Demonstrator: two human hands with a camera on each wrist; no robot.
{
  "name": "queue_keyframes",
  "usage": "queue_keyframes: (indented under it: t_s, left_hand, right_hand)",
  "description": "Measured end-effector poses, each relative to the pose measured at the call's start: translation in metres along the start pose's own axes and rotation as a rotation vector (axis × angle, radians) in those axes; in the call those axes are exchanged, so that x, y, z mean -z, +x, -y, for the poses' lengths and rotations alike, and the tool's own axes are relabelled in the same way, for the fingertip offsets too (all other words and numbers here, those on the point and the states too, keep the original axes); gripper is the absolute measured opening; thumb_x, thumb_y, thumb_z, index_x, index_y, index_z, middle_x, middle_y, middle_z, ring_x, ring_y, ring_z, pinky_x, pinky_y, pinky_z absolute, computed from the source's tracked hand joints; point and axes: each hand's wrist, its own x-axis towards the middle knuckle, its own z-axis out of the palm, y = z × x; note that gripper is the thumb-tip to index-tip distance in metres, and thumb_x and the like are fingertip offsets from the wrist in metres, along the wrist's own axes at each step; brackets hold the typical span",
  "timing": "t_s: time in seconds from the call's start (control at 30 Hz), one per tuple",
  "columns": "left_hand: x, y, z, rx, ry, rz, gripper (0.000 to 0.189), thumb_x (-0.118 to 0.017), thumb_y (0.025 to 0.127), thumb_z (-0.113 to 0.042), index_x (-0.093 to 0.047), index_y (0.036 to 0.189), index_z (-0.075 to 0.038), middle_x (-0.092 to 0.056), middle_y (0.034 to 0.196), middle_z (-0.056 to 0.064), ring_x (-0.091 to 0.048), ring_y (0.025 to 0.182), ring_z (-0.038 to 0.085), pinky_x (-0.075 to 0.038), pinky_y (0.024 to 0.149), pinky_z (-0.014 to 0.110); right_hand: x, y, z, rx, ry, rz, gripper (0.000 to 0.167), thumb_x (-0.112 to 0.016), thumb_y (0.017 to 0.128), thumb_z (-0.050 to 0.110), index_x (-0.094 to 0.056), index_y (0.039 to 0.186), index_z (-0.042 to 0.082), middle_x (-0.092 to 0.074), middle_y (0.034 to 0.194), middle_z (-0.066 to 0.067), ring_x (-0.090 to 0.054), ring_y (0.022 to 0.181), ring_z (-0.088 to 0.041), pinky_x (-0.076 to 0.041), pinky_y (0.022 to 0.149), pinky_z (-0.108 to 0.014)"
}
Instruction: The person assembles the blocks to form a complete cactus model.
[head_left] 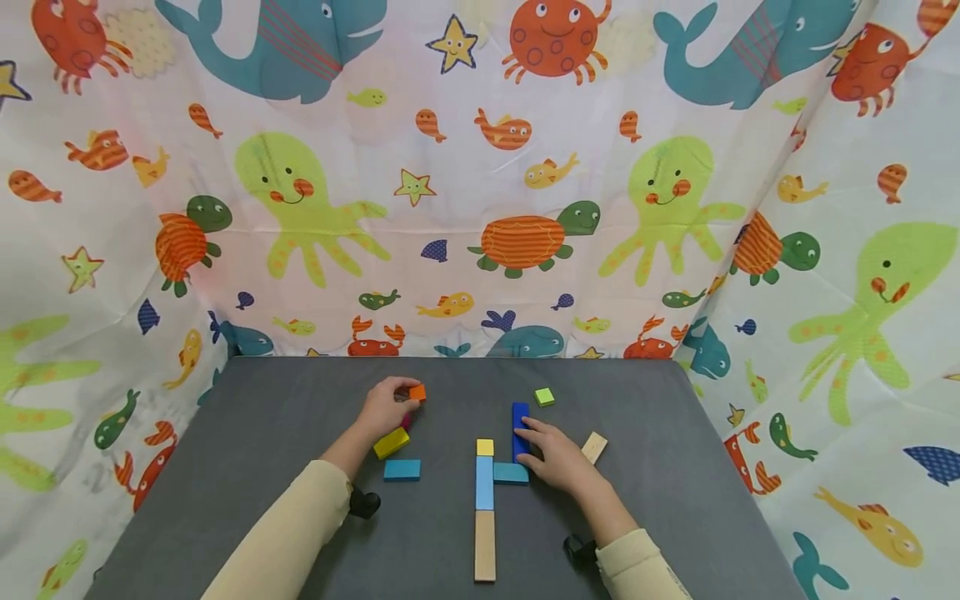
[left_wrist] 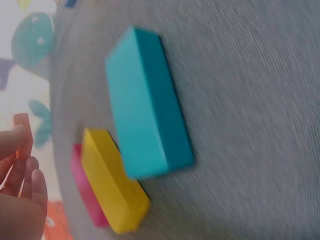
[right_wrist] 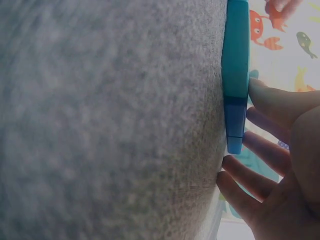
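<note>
Between thumb and fingers my left hand (head_left: 382, 412) pinches a small orange block (head_left: 417, 392), also seen at the left of the left wrist view. Beneath that hand lie a magenta block (head_left: 407, 422), partly hidden, and a yellow block (head_left: 392, 443). My right hand (head_left: 558, 457) has its fingers spread, with fingertips at the long dark blue block (head_left: 521, 417) and the thumb by a teal block (head_left: 512, 474). That teal block meets the side of a row: a yellow cube (head_left: 485, 447), a light blue block (head_left: 484, 483) and a wooden block (head_left: 485, 546).
Another teal block (head_left: 402, 471) lies left of the row. A lime green cube (head_left: 544, 397) sits behind the right hand, and a wooden block (head_left: 595, 447) beside it is partly covered. A sea-animal curtain (head_left: 450, 317) borders the grey table (head_left: 630, 383).
</note>
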Motion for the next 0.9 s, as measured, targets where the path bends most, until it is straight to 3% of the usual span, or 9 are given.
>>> queue_keyframes:
  t_s: [0.1,0.2,0.53,0.9]
  left_hand:
    - [-0.004,-0.001,-0.009,-0.023,-0.045,0.028,0.034,-0.075,0.100,-0.014,-0.070,0.134,-0.010,-0.064,0.130,0.014,-0.063,0.106,0.029,-0.059,0.084,0.040]
    - [-0.008,-0.002,-0.015,-0.045,-0.064,0.036,0.033,-0.076,0.100,-0.013,-0.071,0.132,-0.009,-0.065,0.125,0.013,-0.063,0.101,0.027,-0.059,0.079,0.037]
    - [-0.022,-0.011,-0.031,-0.032,-0.222,0.097,0.035,-0.076,0.099,-0.010,-0.071,0.133,-0.006,-0.068,0.125,0.013,-0.062,0.105,0.026,-0.058,0.091,0.037]
    - [-0.042,-0.013,-0.046,-0.078,-0.170,0.109,0.031,-0.078,0.097,-0.012,-0.074,0.128,-0.009,-0.068,0.121,0.010,-0.063,0.100,0.023,-0.058,0.091,0.040]
  right_hand:
    - [0.001,-0.001,0.000,-0.004,0.005,-0.004,0.051,-0.073,0.102,0.024,-0.062,0.149,0.006,-0.046,0.164,-0.017,-0.044,0.150,-0.044,-0.040,0.117,-0.061]
    - [0.000,-0.001,0.000,0.002,0.012,-0.014,0.051,-0.073,0.102,0.024,-0.061,0.149,0.006,-0.046,0.164,-0.017,-0.044,0.150,-0.044,-0.041,0.117,-0.061]
    - [-0.004,-0.001,-0.003,0.007,0.009,-0.021,0.050,-0.073,0.102,0.022,-0.062,0.148,0.007,-0.047,0.164,-0.016,-0.045,0.149,-0.043,-0.040,0.117,-0.060]
    - [-0.005,-0.003,-0.003,-0.021,0.010,-0.024,0.051,-0.072,0.103,0.027,-0.062,0.150,0.011,-0.046,0.165,-0.014,-0.043,0.151,-0.042,-0.041,0.117,-0.060]
